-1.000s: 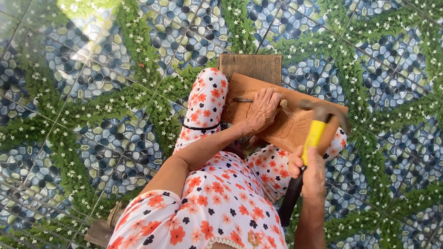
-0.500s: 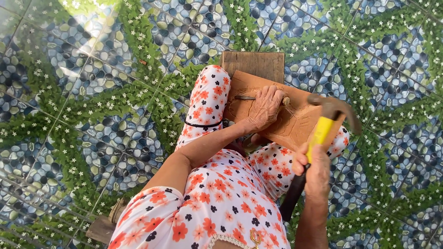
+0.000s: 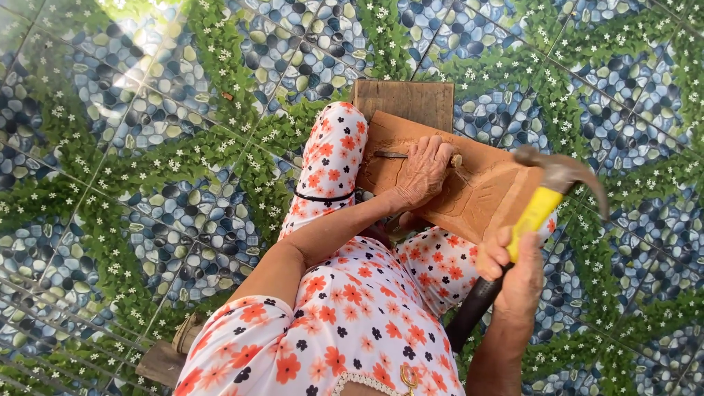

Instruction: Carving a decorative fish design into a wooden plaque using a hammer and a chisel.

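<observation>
Chisel (image 3: pixel 400 155) sat clamped in my left hand (image 3: pixel 424 172) against the board (image 3: pixel 484 192) for carving, while my right hand (image 3: pixel 517 273) gripped the raised hammer (image 3: pixel 546 192).

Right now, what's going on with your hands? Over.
Left hand holding chisel on carved wooden panel. Right hand gripping raised hammer. Nothing between.

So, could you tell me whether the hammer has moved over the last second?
Yes. The hammer in the right hand has swung outward to the right, its head now past the right edge of the wooden board, which the left hand holds.
</observation>
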